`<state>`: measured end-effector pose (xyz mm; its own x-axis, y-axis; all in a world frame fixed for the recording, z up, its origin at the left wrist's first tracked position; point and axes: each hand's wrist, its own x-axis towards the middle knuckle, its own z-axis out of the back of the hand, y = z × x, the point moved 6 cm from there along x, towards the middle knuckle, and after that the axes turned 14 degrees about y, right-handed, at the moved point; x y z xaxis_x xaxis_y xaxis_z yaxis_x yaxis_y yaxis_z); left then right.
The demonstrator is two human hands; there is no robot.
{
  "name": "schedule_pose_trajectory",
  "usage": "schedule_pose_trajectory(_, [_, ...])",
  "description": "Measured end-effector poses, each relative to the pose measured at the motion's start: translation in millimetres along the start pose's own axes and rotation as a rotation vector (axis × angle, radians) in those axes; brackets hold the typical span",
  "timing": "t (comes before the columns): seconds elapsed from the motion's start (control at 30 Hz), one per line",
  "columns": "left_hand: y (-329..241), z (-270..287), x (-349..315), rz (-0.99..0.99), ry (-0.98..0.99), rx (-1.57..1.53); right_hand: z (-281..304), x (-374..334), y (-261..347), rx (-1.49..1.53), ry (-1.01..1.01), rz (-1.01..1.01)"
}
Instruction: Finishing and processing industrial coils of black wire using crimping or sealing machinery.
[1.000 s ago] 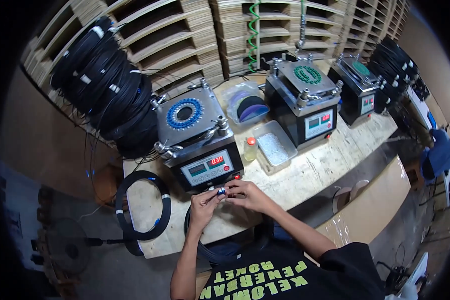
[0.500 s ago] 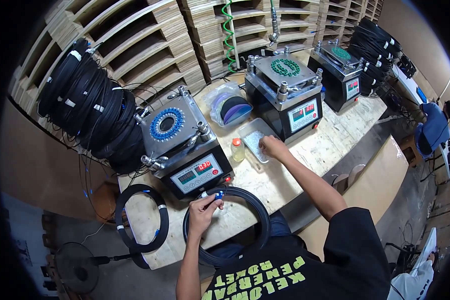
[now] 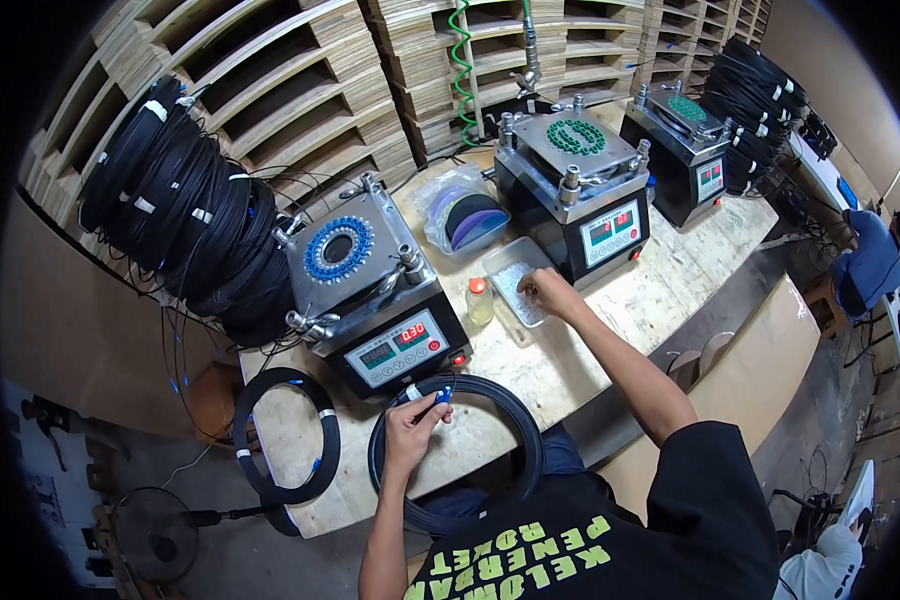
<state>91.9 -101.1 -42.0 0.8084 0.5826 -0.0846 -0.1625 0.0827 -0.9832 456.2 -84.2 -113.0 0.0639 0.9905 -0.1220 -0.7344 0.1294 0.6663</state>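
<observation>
My left hand is closed in a pinch on a blue cable connector. That connector sits at the near side of the left machine, over the far rim of a coil of black cable lying at the table's front edge. My right hand reaches into a clear plastic tray of small whitish, see-through pieces. Its fingers are drawn together at the tray's right side; whatever is between them is too small to make out. A small bottle with an orange cap stands just left of the tray.
A polishing machine with a blue-ringed plate stands left; two with green-ringed plates stand right. A bagged tub of coloured discs is behind the tray. Another cable coil lies left, near stacked black coils.
The whole view has shifted slightly. My right hand stays at the tray, its fingers slightly rearranged among the small pieces. The left hand keeps its hold on the connector.
</observation>
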Motion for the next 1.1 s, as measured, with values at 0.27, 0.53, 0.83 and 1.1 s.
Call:
schedule_pose_trajectory(0.27, [-2,-2,-2,0.023,-0.048,-0.046,25,-36,32,0.403,-0.202,0.056])
schedule_pose_trajectory(0.53, [1,7,-9,-0.02,-0.108,-0.096,2,-73,131,0.667,-0.054,0.123])
schedule_pose_trajectory(0.83, [-5,7,-17,-0.077,-0.085,-0.096,-56,-77,217,0.808,0.273,0.225])
schedule_pose_trajectory(1.1, [-3,7,-18,-0.073,-0.097,-0.118,-58,-78,214,0.888,0.279,0.212])
